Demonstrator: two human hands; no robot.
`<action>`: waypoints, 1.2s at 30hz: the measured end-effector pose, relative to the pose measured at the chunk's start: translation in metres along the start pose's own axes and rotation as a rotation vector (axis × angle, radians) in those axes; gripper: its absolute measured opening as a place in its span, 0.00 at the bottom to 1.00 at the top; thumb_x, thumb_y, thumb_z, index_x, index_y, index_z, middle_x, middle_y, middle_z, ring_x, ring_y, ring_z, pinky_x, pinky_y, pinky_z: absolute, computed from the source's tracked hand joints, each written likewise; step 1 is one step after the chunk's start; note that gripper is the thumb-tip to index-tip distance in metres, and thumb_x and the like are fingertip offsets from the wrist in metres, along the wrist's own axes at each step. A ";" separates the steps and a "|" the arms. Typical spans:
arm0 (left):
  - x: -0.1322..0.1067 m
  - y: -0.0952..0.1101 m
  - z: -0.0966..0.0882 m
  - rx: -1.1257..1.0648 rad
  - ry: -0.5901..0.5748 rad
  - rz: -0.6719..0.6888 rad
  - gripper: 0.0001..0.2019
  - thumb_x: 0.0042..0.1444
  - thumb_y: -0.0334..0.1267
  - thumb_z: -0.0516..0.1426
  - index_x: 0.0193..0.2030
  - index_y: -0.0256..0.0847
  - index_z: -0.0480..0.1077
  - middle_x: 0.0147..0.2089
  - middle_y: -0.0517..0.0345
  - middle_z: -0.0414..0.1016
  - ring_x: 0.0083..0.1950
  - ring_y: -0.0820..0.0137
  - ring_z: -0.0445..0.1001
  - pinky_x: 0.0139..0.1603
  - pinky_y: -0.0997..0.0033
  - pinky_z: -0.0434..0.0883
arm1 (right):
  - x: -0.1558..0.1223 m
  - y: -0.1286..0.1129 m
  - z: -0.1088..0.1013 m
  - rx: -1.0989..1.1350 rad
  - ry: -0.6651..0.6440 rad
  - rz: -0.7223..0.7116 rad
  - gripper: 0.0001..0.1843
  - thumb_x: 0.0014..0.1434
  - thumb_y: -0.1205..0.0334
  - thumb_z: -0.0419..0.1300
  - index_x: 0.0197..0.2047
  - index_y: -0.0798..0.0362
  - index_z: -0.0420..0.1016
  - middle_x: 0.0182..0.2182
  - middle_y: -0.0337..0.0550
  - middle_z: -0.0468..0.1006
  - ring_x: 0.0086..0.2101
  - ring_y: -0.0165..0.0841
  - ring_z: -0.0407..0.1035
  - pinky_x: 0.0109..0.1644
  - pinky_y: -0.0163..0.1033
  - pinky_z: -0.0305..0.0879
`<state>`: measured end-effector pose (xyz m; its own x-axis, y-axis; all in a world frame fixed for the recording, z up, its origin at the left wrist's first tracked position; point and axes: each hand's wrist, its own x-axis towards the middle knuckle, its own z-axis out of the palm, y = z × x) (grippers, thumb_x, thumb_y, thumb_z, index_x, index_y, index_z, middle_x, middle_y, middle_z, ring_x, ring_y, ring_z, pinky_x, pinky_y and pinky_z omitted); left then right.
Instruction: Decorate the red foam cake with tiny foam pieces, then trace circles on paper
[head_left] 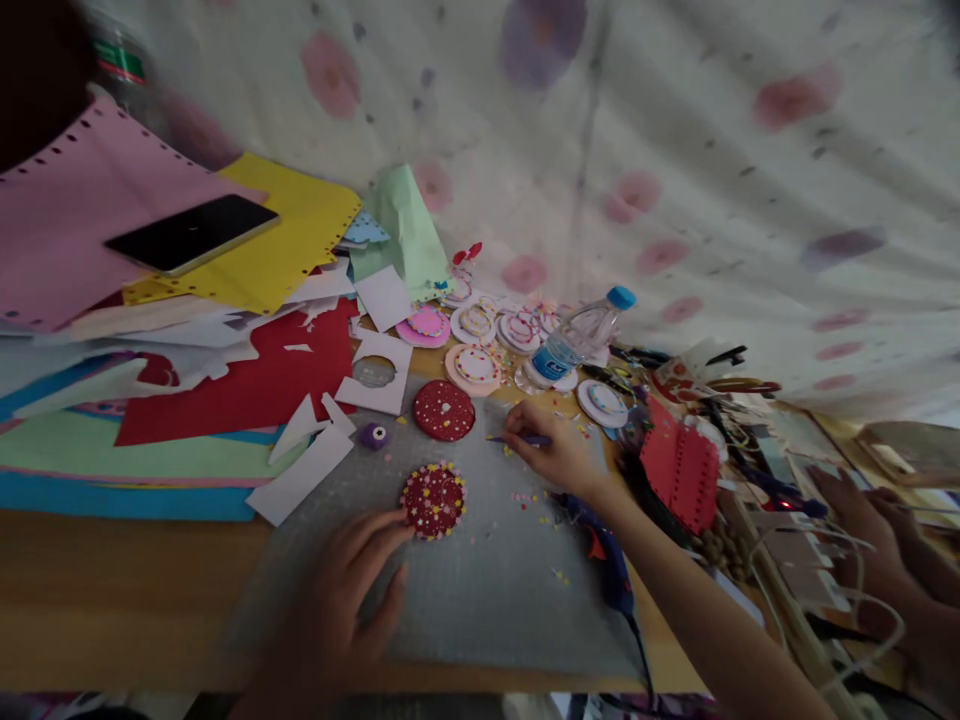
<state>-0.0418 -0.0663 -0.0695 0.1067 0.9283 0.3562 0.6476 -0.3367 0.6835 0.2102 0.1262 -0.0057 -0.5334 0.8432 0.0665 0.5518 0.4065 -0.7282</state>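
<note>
My left hand (364, 575) lies with its fingers apart on the grey mat (510, 610). Its fingertips touch the edge of a dark red disc (433, 500) dotted with small stars and rimmed in yellow and pink. In my right hand (544, 445) is a slim purple pen-like tool (534, 439), pinched between the fingers with its tip pointing left over the mat. A second red disc (444, 410) with pale dots sits behind the first. Tiny loose paper stars (525, 498) are scattered close to my right hand. A purple star punch (373, 435) stands at the left.
A blue glue gun (611, 570) lies right of the mat, its cord running off the front edge. Behind are decorated paper discs (474, 368) and a water bottle (574, 345). Coloured paper (247, 370) and a phone (196, 232) lie left. Another person's hands (862, 530) show at far right.
</note>
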 end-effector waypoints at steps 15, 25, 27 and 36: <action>0.047 0.064 -0.027 -0.392 0.166 -0.252 0.11 0.63 0.30 0.55 0.45 0.49 0.76 0.41 0.63 0.78 0.33 0.77 0.77 0.36 0.81 0.75 | -0.068 -0.074 -0.026 0.141 0.343 -0.260 0.10 0.59 0.73 0.63 0.41 0.49 0.71 0.33 0.38 0.78 0.35 0.29 0.76 0.39 0.32 0.74; 0.087 0.113 -0.012 -0.652 -0.045 -0.287 0.12 0.62 0.28 0.55 0.41 0.47 0.78 0.36 0.63 0.78 0.32 0.77 0.76 0.36 0.80 0.74 | -0.113 -0.085 -0.026 0.330 0.267 -0.397 0.20 0.54 0.82 0.61 0.45 0.49 0.71 0.31 0.39 0.79 0.34 0.34 0.77 0.37 0.38 0.76; 0.088 0.116 -0.009 -0.695 -0.086 -0.320 0.12 0.61 0.27 0.56 0.40 0.47 0.79 0.37 0.63 0.79 0.31 0.78 0.75 0.33 0.82 0.73 | -0.117 -0.079 -0.025 0.386 0.297 -0.372 0.20 0.54 0.81 0.61 0.44 0.49 0.72 0.31 0.38 0.78 0.33 0.33 0.76 0.37 0.38 0.76; 0.108 0.135 0.007 -0.903 -0.212 -0.525 0.07 0.54 0.32 0.59 0.32 0.41 0.80 0.28 0.60 0.78 0.24 0.77 0.72 0.26 0.79 0.72 | -0.137 -0.056 -0.026 0.603 0.395 -0.107 0.09 0.60 0.70 0.63 0.40 0.46 0.72 0.30 0.39 0.77 0.30 0.32 0.75 0.30 0.32 0.73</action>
<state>0.0622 -0.0105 0.0569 0.1625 0.9704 -0.1789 -0.1390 0.2020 0.9695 0.2683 -0.0030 0.0438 -0.2307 0.9199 0.3170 -0.0001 0.3258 -0.9455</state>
